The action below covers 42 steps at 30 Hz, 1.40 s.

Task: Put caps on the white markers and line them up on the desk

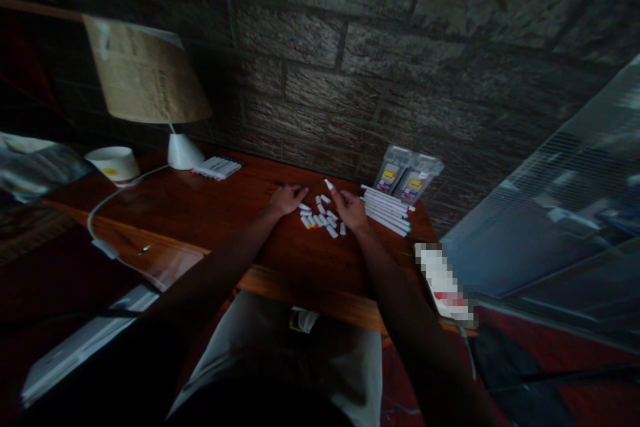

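My right hand (352,209) is closed around a white marker (329,184), whose pale end sticks out past the thumb toward the upper left; the rest is hidden in the fingers. Between my hands lies a loose heap of short white marker caps (320,220), some with coloured ends such as yellow, orange and green. My left hand (289,199) rests on the table just left of the heap, fingers loosely extended and close to the nearest caps. Several long white markers (386,211) lie side by side just right of my right hand.
Two clear plastic cases (401,175) with yellow labels stand behind the markers. A flat set of pens (219,167), a lamp (184,151) and a white cup (114,165) are at the left. A pixelated pale object (444,283) lies on the wooden table's (310,267) right edge.
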Tool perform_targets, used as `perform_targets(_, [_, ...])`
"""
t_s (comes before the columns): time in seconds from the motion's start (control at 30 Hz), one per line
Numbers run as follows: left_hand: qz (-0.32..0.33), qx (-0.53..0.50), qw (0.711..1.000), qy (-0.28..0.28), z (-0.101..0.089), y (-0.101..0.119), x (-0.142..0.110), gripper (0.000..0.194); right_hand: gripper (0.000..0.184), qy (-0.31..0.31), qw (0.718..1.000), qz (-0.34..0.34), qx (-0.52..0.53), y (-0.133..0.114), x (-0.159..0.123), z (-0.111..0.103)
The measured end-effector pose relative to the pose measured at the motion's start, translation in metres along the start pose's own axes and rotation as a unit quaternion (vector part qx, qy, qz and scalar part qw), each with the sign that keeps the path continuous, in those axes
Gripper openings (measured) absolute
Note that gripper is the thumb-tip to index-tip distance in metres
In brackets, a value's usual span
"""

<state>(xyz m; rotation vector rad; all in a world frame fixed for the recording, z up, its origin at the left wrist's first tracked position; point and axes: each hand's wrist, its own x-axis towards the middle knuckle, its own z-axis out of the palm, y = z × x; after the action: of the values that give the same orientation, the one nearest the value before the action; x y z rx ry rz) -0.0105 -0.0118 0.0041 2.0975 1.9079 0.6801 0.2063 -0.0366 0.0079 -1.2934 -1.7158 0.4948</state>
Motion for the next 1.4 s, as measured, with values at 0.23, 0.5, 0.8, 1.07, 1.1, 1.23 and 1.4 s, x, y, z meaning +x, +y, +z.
perform_targets(0.23, [0.017, -0.014, 1.0, -0.002, 0.0024, -0.0038, 0.0026, 0.049, 0.05, -0.014, 1.0, 0.002, -0.009, -0.0025, -0.0006, -0.0011])
perform_targets(0.5, [0.022, -0.02, 1.0, 0.002, 0.0031, -0.0047, 0.0037, 0.046, 0.053, -0.019, 1.0, 0.003, -0.025, -0.0044, -0.0012, -0.0026])
perform_targets(0.8, [0.023, -0.01, 1.0, 0.0, 0.0018, -0.0031, 0.0025, 0.046, 0.054, -0.03, 0.999, 0.004, -0.021, -0.0061, -0.0011, -0.0026])
perform_targets(1.07, [0.024, -0.012, 1.0, 0.0, 0.0, -0.0019, 0.0012, 0.043, 0.053, -0.028, 1.0, -0.01, -0.009, -0.0052, -0.0019, -0.0017])
perform_targets(1.1, [0.026, -0.011, 1.0, -0.001, -0.0002, -0.0017, 0.0012, 0.043, 0.053, -0.028, 1.0, -0.009, -0.01, -0.0052, -0.002, -0.0017])
perform_targets(1.23, [0.02, -0.008, 1.0, -0.001, -0.0004, -0.0012, 0.0011, 0.043, 0.053, -0.027, 1.0, -0.007, -0.007, -0.0049, -0.0016, -0.0011])
perform_targets(1.4, [0.019, -0.008, 1.0, 0.002, -0.0005, -0.0004, 0.0003, 0.043, 0.053, -0.026, 1.0, -0.003, -0.011, -0.0048, -0.0012, -0.0006])
